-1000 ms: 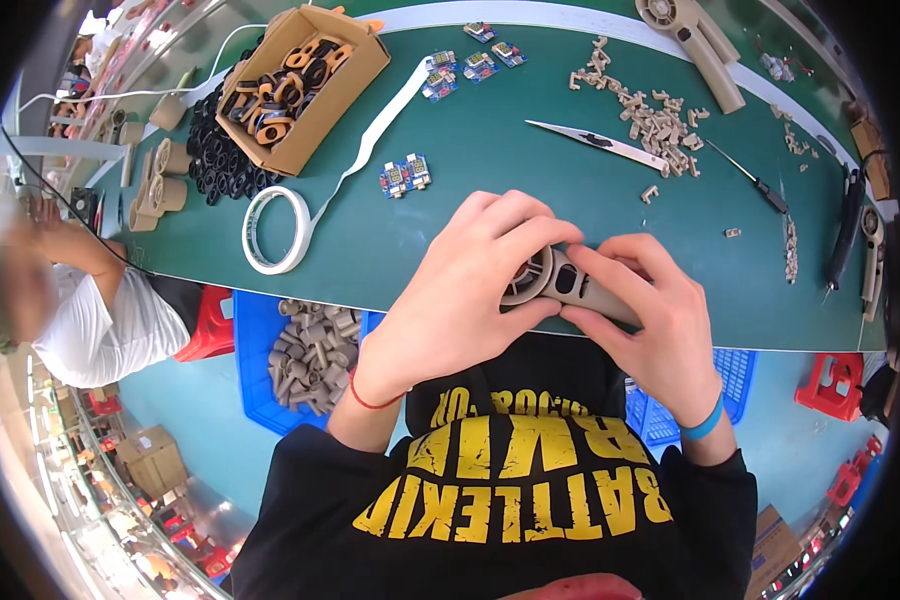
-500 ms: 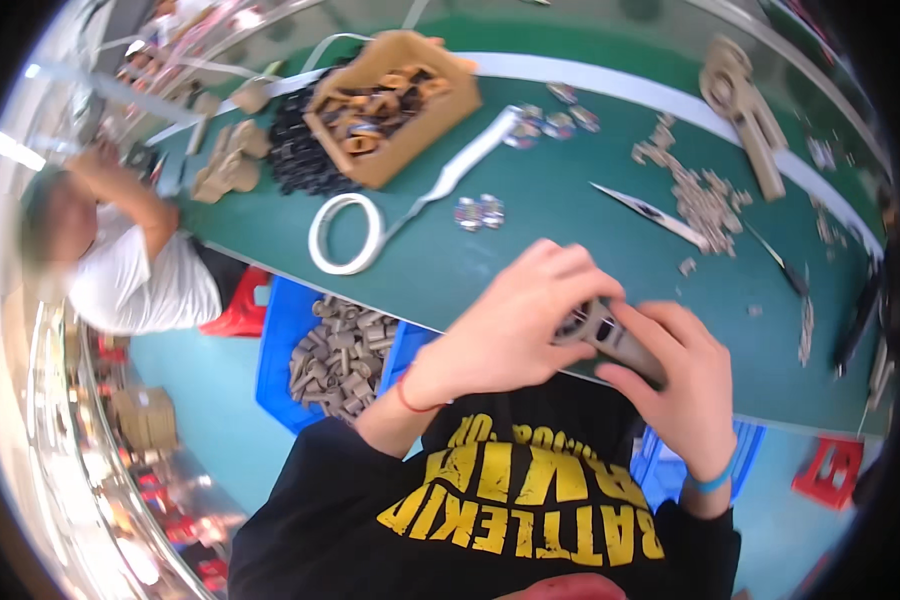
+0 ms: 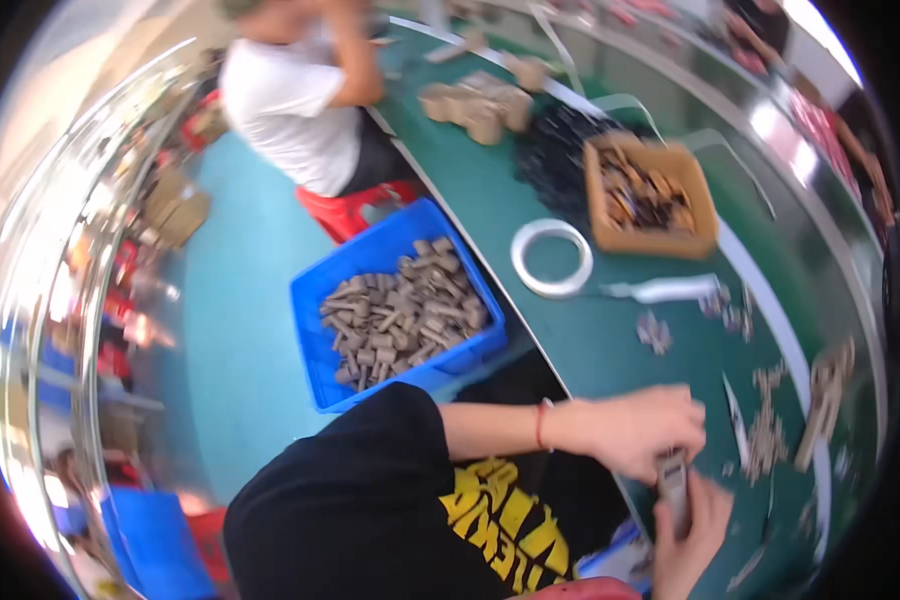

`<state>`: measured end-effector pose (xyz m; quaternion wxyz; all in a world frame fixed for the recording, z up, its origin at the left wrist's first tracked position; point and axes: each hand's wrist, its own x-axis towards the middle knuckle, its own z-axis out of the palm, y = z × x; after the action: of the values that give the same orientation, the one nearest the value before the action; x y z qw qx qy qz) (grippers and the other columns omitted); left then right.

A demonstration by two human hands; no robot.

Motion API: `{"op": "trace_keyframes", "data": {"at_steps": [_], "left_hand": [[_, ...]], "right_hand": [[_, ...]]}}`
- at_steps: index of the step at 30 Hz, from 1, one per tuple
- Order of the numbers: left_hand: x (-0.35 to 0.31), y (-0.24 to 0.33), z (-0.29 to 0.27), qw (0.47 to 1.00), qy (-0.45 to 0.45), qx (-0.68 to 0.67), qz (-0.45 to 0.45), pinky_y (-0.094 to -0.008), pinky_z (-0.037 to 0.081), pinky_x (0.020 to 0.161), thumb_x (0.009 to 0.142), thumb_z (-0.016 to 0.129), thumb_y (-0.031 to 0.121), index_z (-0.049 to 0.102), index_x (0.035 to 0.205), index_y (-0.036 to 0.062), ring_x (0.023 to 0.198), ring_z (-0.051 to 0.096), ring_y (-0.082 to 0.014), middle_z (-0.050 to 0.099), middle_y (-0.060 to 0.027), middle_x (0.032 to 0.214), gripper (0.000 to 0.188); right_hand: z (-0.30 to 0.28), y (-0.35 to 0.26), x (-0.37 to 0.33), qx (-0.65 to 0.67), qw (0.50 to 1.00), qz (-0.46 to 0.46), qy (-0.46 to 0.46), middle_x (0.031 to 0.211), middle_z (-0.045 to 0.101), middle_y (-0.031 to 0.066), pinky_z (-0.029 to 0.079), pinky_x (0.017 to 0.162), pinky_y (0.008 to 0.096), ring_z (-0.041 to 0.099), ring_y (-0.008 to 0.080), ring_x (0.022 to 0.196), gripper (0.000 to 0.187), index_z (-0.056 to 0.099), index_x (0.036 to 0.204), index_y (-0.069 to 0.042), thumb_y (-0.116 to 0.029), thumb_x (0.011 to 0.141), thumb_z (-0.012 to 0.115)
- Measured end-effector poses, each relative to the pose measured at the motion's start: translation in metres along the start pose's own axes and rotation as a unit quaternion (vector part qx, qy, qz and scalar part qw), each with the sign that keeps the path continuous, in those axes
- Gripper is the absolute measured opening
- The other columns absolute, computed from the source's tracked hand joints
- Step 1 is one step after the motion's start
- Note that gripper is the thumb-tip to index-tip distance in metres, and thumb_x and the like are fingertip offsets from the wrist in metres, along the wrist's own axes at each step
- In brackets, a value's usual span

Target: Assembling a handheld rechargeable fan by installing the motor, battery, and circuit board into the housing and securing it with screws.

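Observation:
A grey-brown plastic housing [image 3: 673, 488], long with a wider head, is held between my two hands near the bench's front edge. My left hand [image 3: 625, 430] closes over its upper end, and those fingers partly hide that end. My right hand [image 3: 698, 525] wraps round its lower body with the thumb along one side. Beyond the hands lie a pointed tool [image 3: 737, 418] and a pile of small grey-brown parts [image 3: 767, 440]. A larger grey-brown assembly [image 3: 825, 405] rests farther right.
Left of me stands a blue bin [image 3: 315, 345] full of grey-brown knobbed parts. The green bench [image 3: 600, 350] carries a white tape roll [image 3: 552, 258], an orange-brown box [image 3: 660, 240] of small parts and a black heap [image 3: 555, 150]. A person in a white shirt [image 3: 285, 100] sits at the far left.
My view has swung left, so the blue bin and the seated person show more fully. Both hands still hold the plastic housing, now lower right in the picture.

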<state>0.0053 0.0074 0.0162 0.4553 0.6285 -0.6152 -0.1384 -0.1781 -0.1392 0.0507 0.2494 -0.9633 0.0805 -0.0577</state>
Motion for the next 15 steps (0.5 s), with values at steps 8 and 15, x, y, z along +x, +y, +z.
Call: {"op": "trace_keyframes", "data": {"at_steps": [8,15], "left_hand": [[0.012,0.001,-0.014,0.995,-0.034,0.018,-0.093,-0.0381,0.046,0.081,0.064,0.078,0.006,0.064,0.094,0.0098,0.095,0.051,-0.0294,0.057,-0.0066,0.097,0.033],[0.029,-0.001,0.004,0.995,-0.046,0.007,-0.093,-0.0369,0.046,0.082,0.061,0.079,0.005,0.062,0.092,0.0097,0.096,0.052,-0.0286,0.057,-0.0054,0.096,0.036]], "right_hand": [[0.004,-0.054,0.065,0.105,0.950,-0.118,0.269,0.145,0.042,0.0199,0.033,0.108,0.0450,0.041,0.0320,0.134,0.060,0.046,0.132,0.005,-0.018,0.080,0.066],[0.017,-0.082,0.082,0.225,0.918,-0.317,0.083,0.088,0.061,0.0084,0.052,0.080,0.0348,0.064,0.0246,0.089,0.032,0.068,0.105,-0.008,-0.008,0.073,0.066]]}}
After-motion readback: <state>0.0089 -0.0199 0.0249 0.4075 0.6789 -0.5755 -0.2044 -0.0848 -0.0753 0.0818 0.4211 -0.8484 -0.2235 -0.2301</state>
